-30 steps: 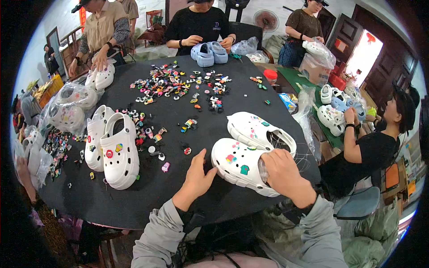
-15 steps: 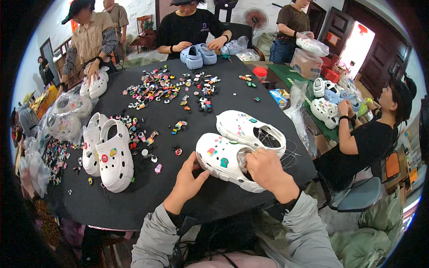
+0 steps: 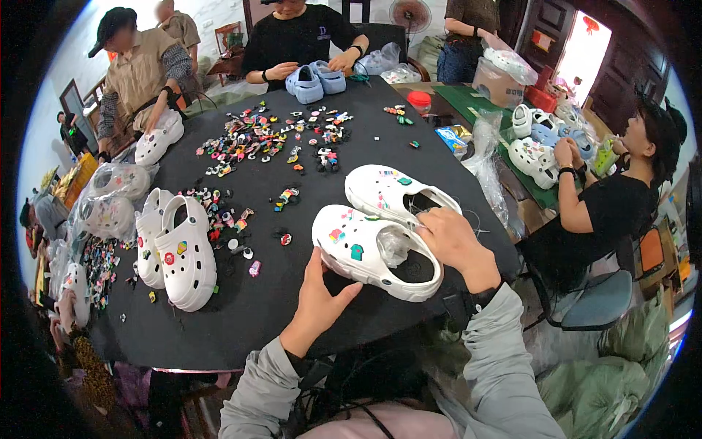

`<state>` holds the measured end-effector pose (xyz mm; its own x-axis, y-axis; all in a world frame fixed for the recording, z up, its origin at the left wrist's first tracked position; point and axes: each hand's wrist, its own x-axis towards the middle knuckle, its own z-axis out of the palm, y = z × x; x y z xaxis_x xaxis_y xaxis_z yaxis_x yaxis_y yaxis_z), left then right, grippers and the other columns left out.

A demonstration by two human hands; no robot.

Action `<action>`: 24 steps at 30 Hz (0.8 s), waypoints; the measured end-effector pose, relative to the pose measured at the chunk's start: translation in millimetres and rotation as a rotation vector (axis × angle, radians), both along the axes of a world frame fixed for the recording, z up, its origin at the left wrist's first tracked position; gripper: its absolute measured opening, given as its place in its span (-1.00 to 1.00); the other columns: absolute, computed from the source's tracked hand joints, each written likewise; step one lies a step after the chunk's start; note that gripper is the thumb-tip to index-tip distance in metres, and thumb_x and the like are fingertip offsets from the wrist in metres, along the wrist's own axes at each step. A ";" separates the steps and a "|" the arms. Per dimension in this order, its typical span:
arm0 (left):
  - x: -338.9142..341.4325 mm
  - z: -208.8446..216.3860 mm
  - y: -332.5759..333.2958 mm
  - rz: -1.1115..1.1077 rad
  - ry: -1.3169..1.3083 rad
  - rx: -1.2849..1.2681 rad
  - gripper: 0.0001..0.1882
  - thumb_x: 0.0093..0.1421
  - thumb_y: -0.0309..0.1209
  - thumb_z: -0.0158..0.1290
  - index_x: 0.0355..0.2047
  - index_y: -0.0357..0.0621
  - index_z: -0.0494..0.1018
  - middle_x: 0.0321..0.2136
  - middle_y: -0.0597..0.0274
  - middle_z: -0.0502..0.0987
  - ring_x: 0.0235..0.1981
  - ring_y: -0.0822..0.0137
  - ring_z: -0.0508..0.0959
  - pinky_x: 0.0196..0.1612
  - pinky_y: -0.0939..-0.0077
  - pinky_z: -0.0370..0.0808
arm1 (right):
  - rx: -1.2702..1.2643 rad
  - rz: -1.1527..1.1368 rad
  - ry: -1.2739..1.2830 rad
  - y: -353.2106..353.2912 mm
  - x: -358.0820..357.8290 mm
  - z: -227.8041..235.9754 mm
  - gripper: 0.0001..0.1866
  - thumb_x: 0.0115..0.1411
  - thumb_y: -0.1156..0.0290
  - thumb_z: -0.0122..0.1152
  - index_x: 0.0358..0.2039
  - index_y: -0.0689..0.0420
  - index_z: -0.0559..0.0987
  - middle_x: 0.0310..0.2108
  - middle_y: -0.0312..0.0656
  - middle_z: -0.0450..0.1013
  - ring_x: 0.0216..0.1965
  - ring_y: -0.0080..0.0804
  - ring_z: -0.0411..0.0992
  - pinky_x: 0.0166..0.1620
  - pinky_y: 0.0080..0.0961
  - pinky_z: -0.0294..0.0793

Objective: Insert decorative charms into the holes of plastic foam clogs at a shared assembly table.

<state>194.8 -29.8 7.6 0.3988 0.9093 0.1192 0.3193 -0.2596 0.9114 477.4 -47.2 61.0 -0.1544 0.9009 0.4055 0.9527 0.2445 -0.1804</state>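
Observation:
A white clog (image 3: 344,252) with colourful charms, one a green shirt shape, lies nearest me, toe to the left. Crumpled clear plastic (image 3: 393,247) sits in its opening. Behind it a second white clog (image 3: 373,183) carries charms too, with thin clear strands around its heel. My left hand (image 3: 318,300) rests against the near clog's toe side, thumb stretched away from the fingers. Over the gap between both clogs, at the far one's opening, my right hand (image 3: 457,245) has its fingers bent together; whatever is in them is hidden.
Another white pair (image 3: 186,260) stands left on the black table (image 3: 292,336). Loose charms (image 3: 252,139) are heaped beyond and beside it. Bagged clogs (image 3: 110,197) lie at the left edge. Co-workers handle shoes around the table, and one sits by a green table (image 3: 537,194) at right.
My right hand has left the near clog's opening and moved to the far clog's. Both clogs have shifted slightly left in view. My left hand still touches the near clog.

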 end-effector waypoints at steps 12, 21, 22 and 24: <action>-7.9 -5.0 31.8 0.019 0.043 0.023 -0.03 -0.03 -0.25 0.31 0.24 -0.38 0.00 0.15 -0.21 0.17 0.16 0.00 0.29 0.13 0.23 0.33 | -0.103 0.086 0.087 -26.0 16.7 18.4 -0.84 0.07 0.45 0.14 -0.32 0.21 0.54 -0.46 -0.03 0.43 -0.34 -0.02 0.41 -0.25 -0.19 0.38; 16.0 4.3 142.4 -0.063 -0.418 -0.436 -0.43 0.29 -0.26 0.00 0.20 -0.36 0.19 0.06 0.07 0.42 0.10 0.31 0.40 0.13 0.48 0.32 | 0.015 0.124 0.080 -22.7 7.1 8.0 -0.85 0.03 0.48 0.18 -0.36 0.24 0.55 -0.49 -0.02 0.42 -0.36 -0.02 0.41 -0.27 -0.16 0.36; 21.7 -3.6 151.6 -0.117 -0.370 -0.446 -0.43 0.30 -0.26 -0.01 0.22 -0.33 0.18 0.09 0.04 0.40 0.09 0.30 0.41 0.12 0.48 0.34 | 0.026 0.143 0.091 -18.8 2.9 7.4 -0.85 0.02 0.48 0.20 -0.36 0.22 0.56 -0.48 -0.05 0.42 -0.36 -0.04 0.41 -0.27 -0.17 0.35; 31.8 -10.3 150.6 -0.192 -0.309 -0.456 -0.44 0.32 -0.28 -0.04 0.24 -0.31 0.15 0.13 0.00 0.36 0.08 0.31 0.42 0.10 0.48 0.37 | -0.007 0.144 0.085 -19.0 3.0 12.6 -0.85 0.02 0.48 0.20 -0.35 0.21 0.56 -0.47 -0.06 0.42 -0.36 -0.05 0.41 -0.27 -0.18 0.36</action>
